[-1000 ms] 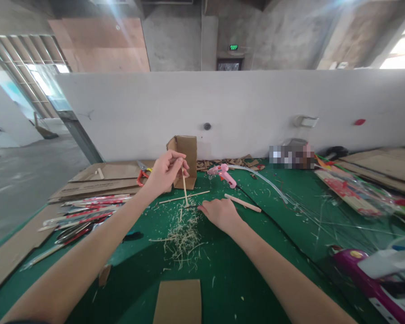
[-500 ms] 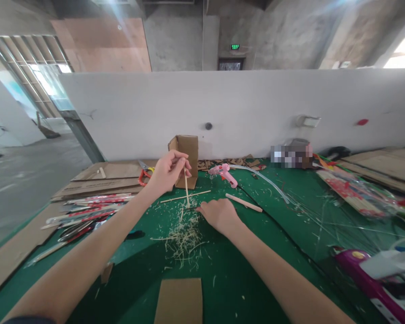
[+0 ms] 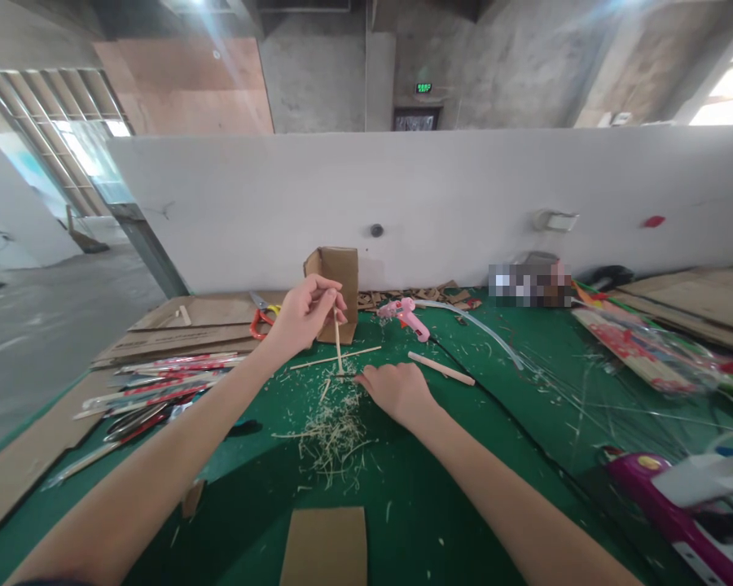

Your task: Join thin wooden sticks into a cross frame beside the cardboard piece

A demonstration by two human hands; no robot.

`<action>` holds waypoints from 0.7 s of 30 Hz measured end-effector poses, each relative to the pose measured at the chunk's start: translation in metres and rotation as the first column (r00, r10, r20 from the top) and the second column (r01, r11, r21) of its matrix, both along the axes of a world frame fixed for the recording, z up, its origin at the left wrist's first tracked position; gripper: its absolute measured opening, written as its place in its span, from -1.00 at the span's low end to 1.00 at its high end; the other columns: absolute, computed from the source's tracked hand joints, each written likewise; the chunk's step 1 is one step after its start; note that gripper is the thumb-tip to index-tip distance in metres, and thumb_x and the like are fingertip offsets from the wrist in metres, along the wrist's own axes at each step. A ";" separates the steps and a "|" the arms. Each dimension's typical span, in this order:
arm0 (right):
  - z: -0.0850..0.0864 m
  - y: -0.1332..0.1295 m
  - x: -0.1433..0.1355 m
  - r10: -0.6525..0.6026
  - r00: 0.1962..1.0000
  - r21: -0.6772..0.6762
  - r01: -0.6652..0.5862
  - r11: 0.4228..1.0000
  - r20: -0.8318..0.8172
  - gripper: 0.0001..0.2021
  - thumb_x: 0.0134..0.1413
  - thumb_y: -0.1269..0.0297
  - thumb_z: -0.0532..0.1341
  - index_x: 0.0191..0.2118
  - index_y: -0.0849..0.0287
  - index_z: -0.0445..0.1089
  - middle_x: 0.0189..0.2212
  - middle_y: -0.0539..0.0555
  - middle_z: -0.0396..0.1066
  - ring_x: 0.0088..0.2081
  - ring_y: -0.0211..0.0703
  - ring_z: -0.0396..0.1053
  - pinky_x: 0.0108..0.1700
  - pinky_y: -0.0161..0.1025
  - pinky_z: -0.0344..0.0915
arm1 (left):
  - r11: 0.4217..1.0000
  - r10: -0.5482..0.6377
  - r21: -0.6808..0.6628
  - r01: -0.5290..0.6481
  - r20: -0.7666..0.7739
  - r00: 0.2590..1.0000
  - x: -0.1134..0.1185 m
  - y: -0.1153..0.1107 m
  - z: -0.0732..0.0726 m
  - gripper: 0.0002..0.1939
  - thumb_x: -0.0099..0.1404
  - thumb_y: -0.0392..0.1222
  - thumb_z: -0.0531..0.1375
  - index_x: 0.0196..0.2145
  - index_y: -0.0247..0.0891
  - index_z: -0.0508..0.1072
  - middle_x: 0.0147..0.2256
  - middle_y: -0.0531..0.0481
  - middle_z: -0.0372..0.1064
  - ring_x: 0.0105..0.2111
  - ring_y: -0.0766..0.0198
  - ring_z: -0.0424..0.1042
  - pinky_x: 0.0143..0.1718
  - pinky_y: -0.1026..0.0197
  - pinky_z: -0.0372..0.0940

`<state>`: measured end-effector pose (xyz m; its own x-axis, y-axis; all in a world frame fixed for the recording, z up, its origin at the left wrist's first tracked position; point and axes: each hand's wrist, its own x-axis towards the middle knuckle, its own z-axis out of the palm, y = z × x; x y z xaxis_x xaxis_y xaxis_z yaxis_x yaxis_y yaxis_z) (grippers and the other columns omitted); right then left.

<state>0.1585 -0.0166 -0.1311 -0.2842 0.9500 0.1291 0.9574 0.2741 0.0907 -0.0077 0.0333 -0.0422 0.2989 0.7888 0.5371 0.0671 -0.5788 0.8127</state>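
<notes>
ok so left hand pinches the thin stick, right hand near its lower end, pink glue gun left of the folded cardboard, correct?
Wrong side: the head view shows the pink glue gun right of the folded cardboard. Left hand pinching the thin stick, right hand near its lower end: both correct.

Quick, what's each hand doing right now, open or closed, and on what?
Left hand: closed, pinching a thin wooden stick.
Right hand: closed on a thin dark tool, too small to identify.
</notes>
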 end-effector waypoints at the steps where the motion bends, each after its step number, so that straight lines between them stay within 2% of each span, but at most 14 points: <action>1: -0.002 0.000 0.001 -0.001 1.000 0.004 0.001 1.000 -0.003 -0.52 0.22 0.00 -0.23 -0.24 0.08 0.37 -0.42 0.10 0.47 -0.35 -0.11 0.43 -0.33 -0.26 0.19 | 1.000 -0.004 0.001 0.004 -0.001 1.000 0.000 0.000 0.000 -0.90 0.27 -0.17 0.05 -0.27 -0.21 0.27 -0.43 -0.01 0.32 -0.52 0.35 0.40 -0.44 0.25 0.38; 6: -0.005 -0.001 0.004 -0.004 0.998 0.099 0.011 0.995 -0.070 -0.53 0.25 0.05 -0.28 -0.20 0.08 0.32 -0.39 0.06 0.46 -0.39 -0.19 0.41 -0.40 -0.34 0.12 | 1.000 -0.008 0.008 0.008 0.004 1.000 0.001 0.000 -0.001 -0.89 0.28 -0.17 0.05 -0.27 -0.23 0.27 -0.44 0.00 0.33 -0.52 0.36 0.40 -0.44 0.26 0.38; 10: -0.005 -0.002 0.005 0.054 0.993 0.161 -0.037 0.986 -0.105 -0.59 0.27 0.15 -0.27 -0.12 0.07 0.27 -0.33 0.04 0.43 -0.40 -0.27 0.37 -0.46 -0.37 0.04 | 1.000 -0.012 0.021 0.012 0.004 1.000 0.001 0.002 -0.003 -0.87 0.28 -0.16 0.05 -0.26 -0.25 0.26 -0.44 0.00 0.33 -0.52 0.37 0.40 -0.44 0.27 0.38; 15: -0.009 0.000 0.007 0.132 0.982 0.245 -0.095 0.965 -0.138 -0.64 0.27 0.21 -0.23 -0.12 0.06 0.28 -0.29 0.06 0.41 -0.26 -0.22 0.33 -0.40 -0.36 0.07 | 0.999 -0.024 0.034 0.024 0.006 1.000 0.001 0.003 -0.004 -0.89 0.29 -0.18 0.03 -0.25 -0.25 0.26 -0.43 0.00 0.32 -0.52 0.37 0.41 -0.44 0.27 0.38; 18: -0.012 0.003 0.009 0.148 0.968 0.258 -0.092 0.962 -0.203 -0.66 0.27 0.19 -0.19 -0.12 0.07 0.29 -0.28 0.07 0.40 -0.22 -0.21 0.32 -0.37 -0.36 0.08 | 0.999 -0.022 0.027 0.022 -0.001 1.000 0.001 0.003 -0.004 -0.90 0.29 -0.19 0.03 -0.26 -0.24 0.26 -0.43 0.00 0.33 -0.52 0.37 0.40 -0.44 0.28 0.38; 21: -0.013 0.004 0.011 0.134 0.937 0.236 -0.057 0.970 -0.324 -0.72 0.24 0.15 -0.11 -0.10 0.09 0.25 -0.30 0.05 0.40 -0.30 -0.23 0.33 -0.41 -0.37 0.08 | 1.000 -0.024 0.015 0.024 0.004 1.000 0.001 0.002 -0.003 -0.90 0.29 -0.19 0.03 -0.26 -0.23 0.26 -0.43 0.00 0.32 -0.51 0.37 0.40 -0.43 0.28 0.38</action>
